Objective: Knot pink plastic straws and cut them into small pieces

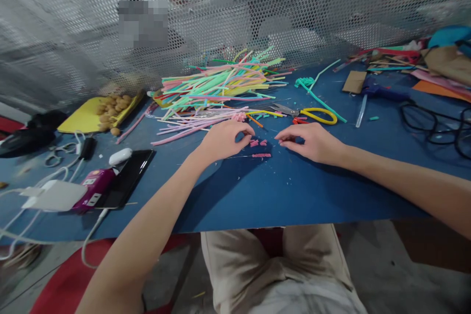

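My left hand (225, 139) rests on the blue table (257, 191), fingers curled in a pinch just left of several short pink straw pieces (258, 143). Whether it holds one I cannot make out. My right hand (307, 140) lies a little to the right, its fingertips pressed together and pointing at the same pieces. A thin wire with a pink piece on it (261, 155) lies on the table between and just before both hands. A pile of coloured straws (221, 86) spreads behind the hands. Yellow-handled scissors (312, 114) lie behind my right hand.
A phone (127, 176), a white charger (55, 195) with cables and a pink device (91, 187) sit at the left. A yellow tray of nuts (97, 113) lies further back. A perforated metal screen (331, 5) walls the far edge. Paper scraps and black cable (437, 125) crowd the right.
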`<state>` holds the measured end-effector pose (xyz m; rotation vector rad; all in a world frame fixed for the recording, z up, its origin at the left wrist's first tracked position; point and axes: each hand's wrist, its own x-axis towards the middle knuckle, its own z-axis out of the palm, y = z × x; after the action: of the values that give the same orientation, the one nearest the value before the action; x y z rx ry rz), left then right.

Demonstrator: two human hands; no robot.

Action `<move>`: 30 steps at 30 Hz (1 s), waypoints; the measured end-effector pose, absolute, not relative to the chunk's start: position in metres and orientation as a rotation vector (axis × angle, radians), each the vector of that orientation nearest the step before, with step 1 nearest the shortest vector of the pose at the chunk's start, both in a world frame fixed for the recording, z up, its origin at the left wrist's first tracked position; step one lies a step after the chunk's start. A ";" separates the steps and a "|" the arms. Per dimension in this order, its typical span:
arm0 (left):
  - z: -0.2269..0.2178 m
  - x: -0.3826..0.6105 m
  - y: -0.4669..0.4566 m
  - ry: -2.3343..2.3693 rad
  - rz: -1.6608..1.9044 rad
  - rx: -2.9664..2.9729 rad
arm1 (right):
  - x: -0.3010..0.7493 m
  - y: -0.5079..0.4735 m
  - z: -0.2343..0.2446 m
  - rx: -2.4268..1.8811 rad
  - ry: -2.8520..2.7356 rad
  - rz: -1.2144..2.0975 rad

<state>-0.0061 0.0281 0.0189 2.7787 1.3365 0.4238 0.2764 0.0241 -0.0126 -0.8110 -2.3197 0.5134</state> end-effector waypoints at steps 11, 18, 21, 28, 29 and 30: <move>0.011 -0.007 0.032 1.303 0.255 2.778 | 0.274 0.026 -0.013 -0.737 -2.365 0.546; 0.008 0.000 0.032 1.278 0.417 2.605 | 0.273 0.026 -0.017 -0.788 -2.345 0.549; 0.009 0.007 0.029 1.259 0.490 2.467 | 0.272 0.027 -0.017 -0.793 -2.347 0.540; 0.007 0.007 0.029 1.244 0.530 2.416 | 0.271 0.026 -0.016 -0.777 -2.352 0.493; 0.006 0.006 0.030 1.253 0.548 2.417 | 0.271 0.026 -0.016 -0.778 -2.350 0.491; 0.006 0.006 0.030 1.257 0.566 2.413 | 0.271 0.026 -0.016 -0.780 -2.351 0.489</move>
<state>0.0057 0.0297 0.0061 2.4126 1.2572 0.5660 0.2714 0.0260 -0.0157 -0.7803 -2.3507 0.4892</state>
